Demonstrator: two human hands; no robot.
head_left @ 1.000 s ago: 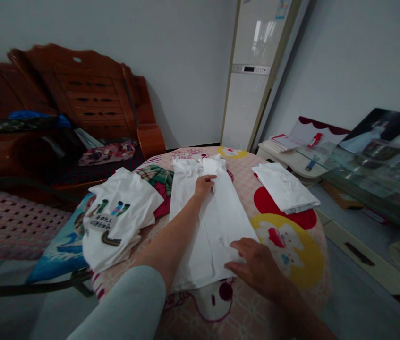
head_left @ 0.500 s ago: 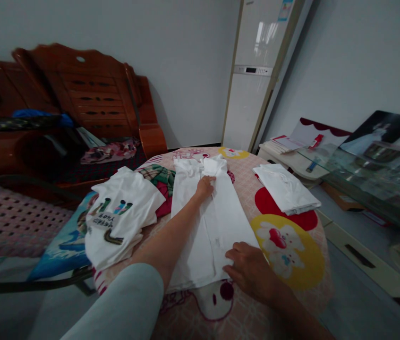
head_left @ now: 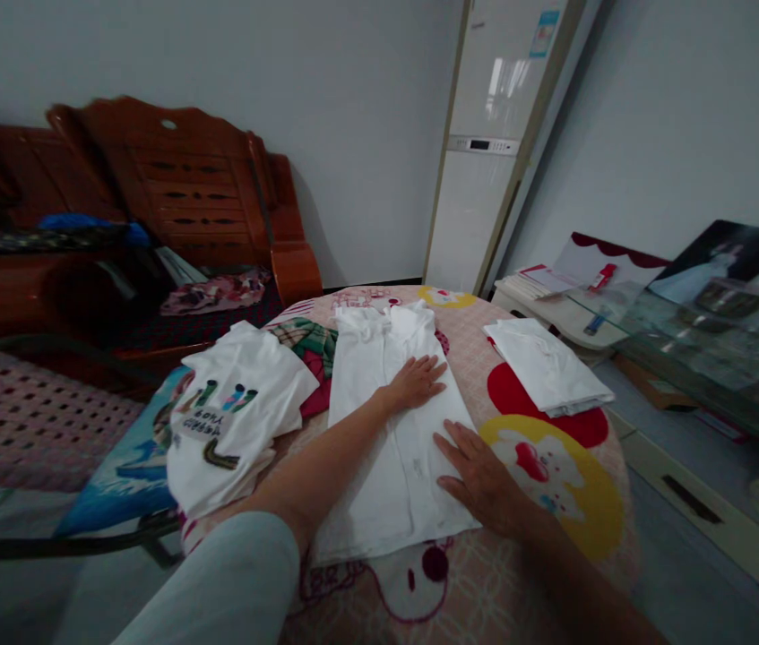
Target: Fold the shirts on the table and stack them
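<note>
A white shirt (head_left: 369, 466) lies lengthwise on the round table, its sides folded in and its collar end bunched at the far side. My left hand (head_left: 416, 381) rests flat on its upper middle, fingers stretched toward the right edge. On the lower right part of the shirt lies my right hand (head_left: 479, 470), with its fingers spread. Neither hand grips anything. Left of the shirt is a heaped white T-shirt (head_left: 245, 403) with a printed design. A folded white garment (head_left: 547, 365) sits to the right.
The table has a patterned pink tablecloth (head_left: 487, 582). Green plaid cloth (head_left: 308, 336) pokes out behind the T-shirt. A wooden sofa (head_left: 197, 197) stands at the back left, a pink woven chair (head_left: 36, 421) at the left, and a glass-topped cabinet (head_left: 675, 340) at the right.
My left hand has moved nearer from the collar end and flattened out on the shirt. My right hand has shifted slightly up from the lower right edge, its fingers now spread.
</note>
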